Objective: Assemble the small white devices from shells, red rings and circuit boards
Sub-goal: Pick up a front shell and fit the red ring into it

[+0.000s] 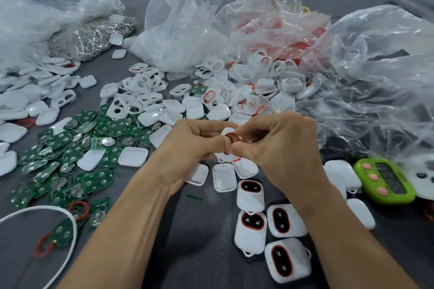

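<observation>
**Head view.** At centre, the left hand (195, 145) grips a white shell (226, 131) with curled fingers. The right hand (277, 148) pinches a red ring (232, 137) against it, and the fingers hide most of the shell.

Behind the shell stand crumpled clear plastic bags:
- The red-parts bag (281, 30) shows its contents only as a blur through the film.
- The middle bag (185, 19) holds white contents that cannot be made out.
- Far left of the shell, the metal-pieces bag (94, 35) holds shiny wire-like bits.
- Right of the shell, the dark-contents bag (387, 65) is indistinct.

Glossy loose shells (246, 91) are heaped just behind the held shell. Left of it spread flat green circuit boards (70, 148) with round silver contacts. Nearer the viewer than the shell, on the grey table (187, 230), lie rounded assembled devices (252, 230) with red-rimmed black ovals. To the shell's right sits a lime-green gadget (385, 180) with pink buttons, its far end under film.
</observation>
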{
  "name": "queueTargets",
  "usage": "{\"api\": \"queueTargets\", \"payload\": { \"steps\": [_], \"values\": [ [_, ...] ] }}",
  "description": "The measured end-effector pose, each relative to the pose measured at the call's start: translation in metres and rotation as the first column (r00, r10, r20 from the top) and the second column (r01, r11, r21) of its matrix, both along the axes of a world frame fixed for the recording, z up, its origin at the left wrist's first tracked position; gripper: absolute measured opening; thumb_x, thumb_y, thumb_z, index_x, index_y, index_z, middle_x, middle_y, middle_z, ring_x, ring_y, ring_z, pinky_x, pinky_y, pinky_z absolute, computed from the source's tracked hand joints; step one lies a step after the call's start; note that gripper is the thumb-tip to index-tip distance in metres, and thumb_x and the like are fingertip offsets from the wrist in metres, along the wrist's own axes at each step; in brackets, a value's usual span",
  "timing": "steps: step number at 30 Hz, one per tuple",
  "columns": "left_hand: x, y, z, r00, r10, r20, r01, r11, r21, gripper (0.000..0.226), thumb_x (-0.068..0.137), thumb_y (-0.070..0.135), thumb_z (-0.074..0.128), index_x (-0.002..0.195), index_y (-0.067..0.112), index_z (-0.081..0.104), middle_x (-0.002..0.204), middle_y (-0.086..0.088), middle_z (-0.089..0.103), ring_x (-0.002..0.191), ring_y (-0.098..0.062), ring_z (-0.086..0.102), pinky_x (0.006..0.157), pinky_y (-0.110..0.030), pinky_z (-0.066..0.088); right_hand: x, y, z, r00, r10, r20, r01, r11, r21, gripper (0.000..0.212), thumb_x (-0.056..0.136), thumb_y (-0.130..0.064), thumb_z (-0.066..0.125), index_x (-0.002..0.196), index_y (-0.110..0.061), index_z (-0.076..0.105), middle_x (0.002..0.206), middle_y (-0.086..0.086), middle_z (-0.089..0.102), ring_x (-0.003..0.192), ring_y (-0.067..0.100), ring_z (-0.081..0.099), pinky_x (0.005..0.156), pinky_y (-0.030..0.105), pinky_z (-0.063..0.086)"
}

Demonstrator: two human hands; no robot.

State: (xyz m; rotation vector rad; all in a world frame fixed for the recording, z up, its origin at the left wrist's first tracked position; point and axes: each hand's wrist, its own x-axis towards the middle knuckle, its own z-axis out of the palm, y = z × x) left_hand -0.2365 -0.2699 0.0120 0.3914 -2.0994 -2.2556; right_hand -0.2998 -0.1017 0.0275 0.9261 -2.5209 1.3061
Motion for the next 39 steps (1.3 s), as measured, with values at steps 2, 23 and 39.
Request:
{"api": "queueTargets", "payload": {
  "steps": [2,23,39],
  "values": [
    [0.001,-0.002,0.001,0.999,-0.054,-0.005,0.054,0.998,0.011,0.029,0.087,-0.006,0.070,0.107,0.012,0.081,0.093,-0.014,0.079,0.077,-0.014,0.071,0.060,-0.019,0.053,-0.002,0.001,0.000,1.000,0.012,0.027,-0.012,1.000,-0.020,0.023,0.057,-0.032,0.097,0.074,-0.030,0.081,0.061,-0.014,0.070,0.058,0.005,0.066,0.065,0.022,0.053],
    [0.002,-0.006,-0.001,0.991,-0.132,-0.035,0.137,0.965,0.223,0.033,0.077,0.004,0.069,0.108,0.007,0.079,0.101,-0.015,0.077,0.105,-0.038,0.061,0.094,-0.040,0.044,-0.013,0.002,-0.006,0.829,0.291,0.477,-0.127,0.929,-0.346,0.037,0.050,-0.030,0.096,0.077,-0.019,0.074,0.060,0.009,0.072,0.040,0.017,0.060,0.041,0.021,0.043],
    [0.001,0.016,0.000,0.967,0.109,-0.229,-0.102,0.994,0.043,0.032,0.075,-0.010,0.071,0.103,0.002,0.079,0.089,-0.021,0.078,0.075,-0.029,0.074,0.067,-0.035,0.061,-0.014,-0.002,-0.013,0.657,0.319,0.684,0.080,0.872,-0.483,0.012,0.079,0.010,0.078,0.088,0.002,0.077,0.055,0.009,0.063,0.042,0.014,0.045,0.043,0.021,0.040]
  ]
}}
